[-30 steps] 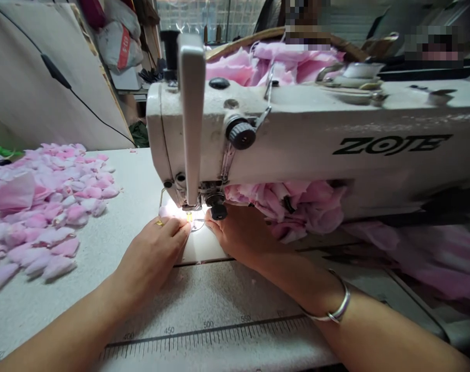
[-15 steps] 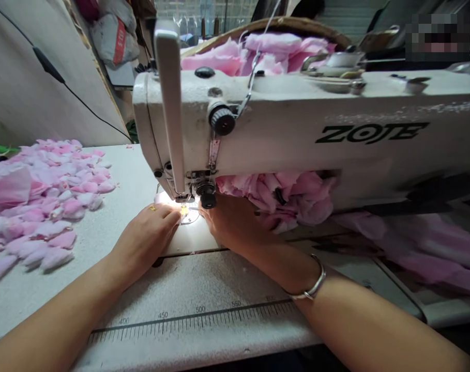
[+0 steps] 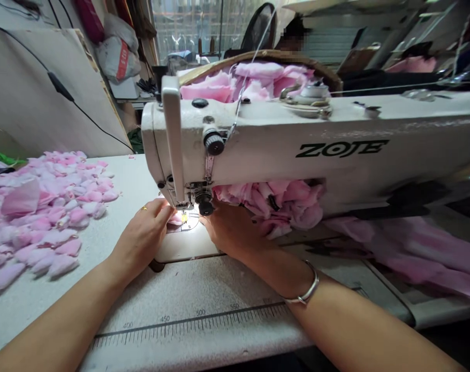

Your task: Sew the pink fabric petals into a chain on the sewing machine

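A white sewing machine (image 3: 258,139) stands over the table, its lamp lighting the needle area. Just left of the needle, my left hand (image 3: 147,227) has its fingers pressed together on a small pink fabric piece (image 3: 175,221). My right hand (image 3: 229,227) reaches under the machine head, right of the needle, with its fingertips close to the presser foot; what they hold, if anything, is hidden. Behind that hand, bunched pink fabric (image 3: 297,204) fills the space under the machine arm.
Many small pink pieces (image 3: 44,206) are heaped on the left of the table. A basket (image 3: 328,72) of pink fabric stands behind the machine. More pink cloth (image 3: 421,253) lies at the right. A person's head (image 3: 294,36) shows at the back.
The view has tilted up and shifted. My left hand has drawn slightly left from the needle, and pink fabric now shows beside its fingertips. My right hand stays close to the presser foot.
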A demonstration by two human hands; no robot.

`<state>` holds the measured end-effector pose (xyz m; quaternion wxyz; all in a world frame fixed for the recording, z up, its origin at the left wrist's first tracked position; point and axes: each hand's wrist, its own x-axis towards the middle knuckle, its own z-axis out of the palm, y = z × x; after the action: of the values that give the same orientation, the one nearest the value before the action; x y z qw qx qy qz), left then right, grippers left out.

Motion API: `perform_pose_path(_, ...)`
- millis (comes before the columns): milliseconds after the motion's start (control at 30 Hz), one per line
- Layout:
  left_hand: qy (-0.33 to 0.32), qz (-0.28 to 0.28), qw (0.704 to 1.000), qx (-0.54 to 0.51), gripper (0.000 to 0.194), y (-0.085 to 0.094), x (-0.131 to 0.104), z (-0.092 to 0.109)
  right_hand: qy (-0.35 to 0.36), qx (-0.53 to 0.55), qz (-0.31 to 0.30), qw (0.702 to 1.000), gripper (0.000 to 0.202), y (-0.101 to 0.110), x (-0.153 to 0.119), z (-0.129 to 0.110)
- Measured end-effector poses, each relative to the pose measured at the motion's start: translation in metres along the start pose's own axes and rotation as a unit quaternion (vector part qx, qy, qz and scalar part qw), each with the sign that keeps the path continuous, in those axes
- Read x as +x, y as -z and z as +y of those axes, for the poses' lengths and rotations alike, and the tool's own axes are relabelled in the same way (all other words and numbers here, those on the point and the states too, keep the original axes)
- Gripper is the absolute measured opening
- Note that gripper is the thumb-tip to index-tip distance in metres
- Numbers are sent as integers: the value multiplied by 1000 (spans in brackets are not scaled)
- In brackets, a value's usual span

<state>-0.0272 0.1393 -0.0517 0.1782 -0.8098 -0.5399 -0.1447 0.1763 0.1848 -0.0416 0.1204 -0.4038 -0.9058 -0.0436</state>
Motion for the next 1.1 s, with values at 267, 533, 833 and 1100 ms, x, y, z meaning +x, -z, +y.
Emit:
perform_pose_path(267,-35,24,992,121,16,9,0,1,23,26,-14,999,19,7,-9,2)
perform_pose_path(533,-74,37,995,58,21,11,3,3,29,35,-30,999,18,7,-3,-6)
perform_pose_path(833,-38,28,996,-74,22,7,1,-3,15,37,-11,999,18,2,1,7)
perform_pose_path(1100,-41,14,994,-100,16,5,1,-4,113,44,-39,992,14,10,-4,-13)
